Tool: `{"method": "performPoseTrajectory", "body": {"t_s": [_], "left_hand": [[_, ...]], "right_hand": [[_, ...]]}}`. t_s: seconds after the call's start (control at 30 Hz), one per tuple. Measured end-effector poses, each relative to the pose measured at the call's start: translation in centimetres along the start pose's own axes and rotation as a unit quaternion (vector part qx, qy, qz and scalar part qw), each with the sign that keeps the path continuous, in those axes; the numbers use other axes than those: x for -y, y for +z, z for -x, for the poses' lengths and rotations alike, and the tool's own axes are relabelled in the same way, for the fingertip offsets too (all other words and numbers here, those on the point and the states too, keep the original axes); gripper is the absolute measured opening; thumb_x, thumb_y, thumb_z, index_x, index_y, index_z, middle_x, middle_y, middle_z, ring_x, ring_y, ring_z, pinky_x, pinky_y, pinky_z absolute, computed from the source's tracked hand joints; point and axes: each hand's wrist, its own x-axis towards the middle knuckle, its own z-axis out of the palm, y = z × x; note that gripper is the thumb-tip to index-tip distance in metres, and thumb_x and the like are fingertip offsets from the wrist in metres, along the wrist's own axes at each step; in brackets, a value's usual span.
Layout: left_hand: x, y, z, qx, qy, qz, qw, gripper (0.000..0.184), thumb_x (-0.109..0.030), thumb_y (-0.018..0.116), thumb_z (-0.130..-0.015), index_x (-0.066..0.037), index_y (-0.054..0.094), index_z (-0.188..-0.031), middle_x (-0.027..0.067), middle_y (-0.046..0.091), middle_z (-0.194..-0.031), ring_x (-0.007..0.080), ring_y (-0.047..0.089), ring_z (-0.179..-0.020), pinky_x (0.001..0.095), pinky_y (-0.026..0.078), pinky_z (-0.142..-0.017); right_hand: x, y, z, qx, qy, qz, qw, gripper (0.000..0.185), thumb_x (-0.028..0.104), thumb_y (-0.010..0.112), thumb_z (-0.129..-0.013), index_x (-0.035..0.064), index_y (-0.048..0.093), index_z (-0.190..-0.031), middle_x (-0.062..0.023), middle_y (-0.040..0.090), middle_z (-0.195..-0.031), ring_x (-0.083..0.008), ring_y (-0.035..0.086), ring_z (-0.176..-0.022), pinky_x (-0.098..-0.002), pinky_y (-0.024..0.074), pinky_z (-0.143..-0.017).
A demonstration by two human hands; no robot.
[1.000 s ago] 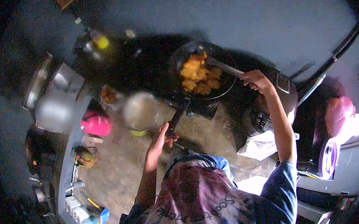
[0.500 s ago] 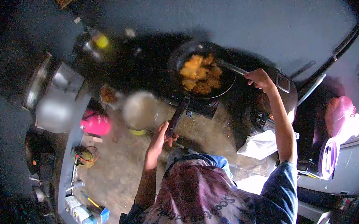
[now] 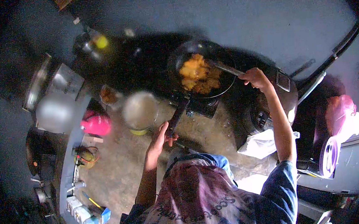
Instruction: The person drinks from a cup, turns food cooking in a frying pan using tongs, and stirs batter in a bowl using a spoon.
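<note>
Left hand [image 3: 158, 140] is wrapped round the lower end of the dark pan handle [image 3: 179, 115], thumb along one side, fingers curled on the other; grip tightness hard to tell. Probably held this way to brace the pan against pushing from the other side, with the fingers well back from the hot part. Pan [image 3: 226, 83] sits ahead of the left hand and left of the right hand, on a stove [image 3: 207, 110], its handle slanting back toward the body, likely for easy reach. Right hand [image 3: 257, 79] is clamped on the near end of a long metal utensil [image 3: 230, 69], likely a spatula; working end too dark to make out. Utensil slopes over the rim into the pan, its far end at the right side of the orange-brown food pieces [image 3: 196, 71]; the long shank apparently gives the fingers clearance from the heat. Food sits bunched in the pan, ahead of the left hand, left of the right. Pale round pot [image 3: 140, 110], blurred, is ahead-left of the left hand. Rice cooker [image 3: 264, 118] is just behind the right hand, beside the forearm, with a white plastic bag [image 3: 257, 144] further back.
</note>
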Motion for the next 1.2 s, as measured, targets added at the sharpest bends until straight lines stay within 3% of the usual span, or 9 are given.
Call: {"method": "performPoseTrajectory", "body": {"t_s": [0.13, 0.2, 0.5, 0.77, 0.97, 1.03, 1.07, 1.13, 1.2], "left_hand": [[0.1, 0.0, -0.1, -0.006, -0.005, 0.001, 1.0, 0.047, -0.051, 0.04, -0.09, -0.006, 0.048, -0.101, 0.0105, 0.061, -0.069, 0.0138, 0.054, -0.045, 0.0248, 0.047, -0.047], [0.2, 0.0, -0.2, -0.001, -0.004, 0.001, 1.0, 0.048, -0.051, 0.04, -0.09, -0.005, 0.048, -0.102, 0.0105, 0.061, -0.069, 0.0139, 0.054, -0.045, 0.0245, 0.047, -0.047], [0.9, -0.7, -0.4, -0.003, -0.018, -0.003, 1.0, 0.052, -0.052, 0.04, -0.089, -0.005, 0.046, -0.11, 0.0109, 0.061, -0.07, 0.0143, 0.056, -0.048, 0.0239, 0.045, -0.047], [0.1, -0.3, -0.2, 0.008, -0.013, -0.007, 1.0, 0.048, -0.048, 0.039, -0.091, -0.005, 0.046, -0.11, 0.0102, 0.061, -0.069, 0.0153, 0.058, -0.053, 0.0244, 0.044, -0.044], [0.5, -0.6, 0.0, 0.004, -0.014, 0.0, 1.0, 0.045, -0.048, 0.039, -0.091, -0.006, 0.048, -0.107, 0.0094, 0.061, -0.069, 0.0149, 0.058, -0.052, 0.0241, 0.043, -0.041], [0.7, -0.8, -0.3, 0.006, -0.013, 0.003, 1.0, 0.045, -0.048, 0.04, -0.091, -0.006, 0.048, -0.107, 0.0092, 0.061, -0.069, 0.0146, 0.058, -0.051, 0.024, 0.043, -0.042], [0.8, -0.8, -0.4, 0.008, -0.012, 0.005, 1.0, 0.046, -0.048, 0.04, -0.091, -0.006, 0.048, -0.108, 0.0089, 0.061, -0.068, 0.0143, 0.058, -0.051, 0.0238, 0.043, -0.042], [0.8, -0.8, -0.4, 0.008, -0.014, -0.001, 1.0, 0.046, -0.048, 0.039, -0.091, -0.006, 0.048, -0.108, 0.0087, 0.06, -0.068, 0.014, 0.057, -0.05, 0.0239, 0.043, -0.043], [1.0, -0.8, -0.7, 0.012, -0.013, -0.008, 1.0, 0.046, -0.048, 0.039, -0.091, -0.006, 0.048, -0.108, 0.0085, 0.06, -0.068, 0.0138, 0.057, -0.05, 0.0239, 0.043, -0.043]], "right_hand": [[4.0, -0.2, 0.3, -0.027, 0.163, -0.118, 0.979, 0.021, 0.023, 0.064, -0.081, 0.002, 0.066, -0.083, -0.005, 0.061, -0.06, -0.0083, 0.041, -0.035, -0.026, 0.0285, -0.031], [5.1, -0.6, -0.2, 0.031, 0.234, -0.148, 0.96, 0.026, 0.03, 0.064, -0.081, 0.0034, 0.065, -0.08, -0.0019, 0.054, -0.056, -0.0071, 0.035, -0.033, -0.025, 0.0238, -0.03], [5.4, -1.9, -1.0, 0.169, 0.281, -0.379, 0.865, 0.037, 0.039, 0.054, -0.087, 0.003, 0.06, -0.081, 0.0038, 0.04, -0.052, -0.0037, 0.027, -0.034, -0.02, 0.0211, -0.03], [4.2, 1.5, -1.7, 0.108, 0.215, -0.38, 0.893, 0.036, 0.037, 0.053, -0.087, 0.0026, 0.06, -0.081, 0.0023, 0.041, -0.053, -0.0046, 0.029, -0.037, -0.021, 0.0215, -0.033], [2.2, 1.8, -1.6, 0.053, 0.207, -0.299, 0.93, 0.033, 0.034, 0.055, -0.087, 0.0027, 0.061, -0.079, 0.0005, 0.046, -0.054, -0.0053, 0.034, -0.039, -0.0221, 0.0233, -0.033], [1.5, 2.1, -1.6, -0.053, 0.058, -0.182, 0.98, 0.034, 0.035, 0.056, -0.085, 0.0022, 0.062, -0.078, -0.0077, 0.057, -0.058, -0.0148, 0.05, -0.042, -0.0284, 0.0347, -0.036], [1.1, 2.2, -1.4, -0.052, 0.058, -0.182, 0.98, 0.034, 0.035, 0.056, -0.085, 0.0022, 0.062, -0.078, -0.0077, 0.057, -0.058, -0.0148, 0.05, -0.042, -0.0284, 0.0347, -0.036], [5.9, 2.0, 0.1, -0.16, 0.049, 0.229, 0.959, 0.03, 0.031, 0.055, -0.085, 0.002, 0.062, -0.085, -0.017, 0.062, -0.067, -0.0289, 0.062, -0.055, -0.0372, 0.0469, -0.047], [7.3, 3.1, 0.1, -0.133, 0.061, 0.27, 0.952, 0.028, 0.029, 0.053, -0.085, 0.0017, 0.062, -0.087, -0.0188, 0.062, -0.07, -0.0328, 0.062, -0.061, -0.0401, 0.049, -0.052]]}}
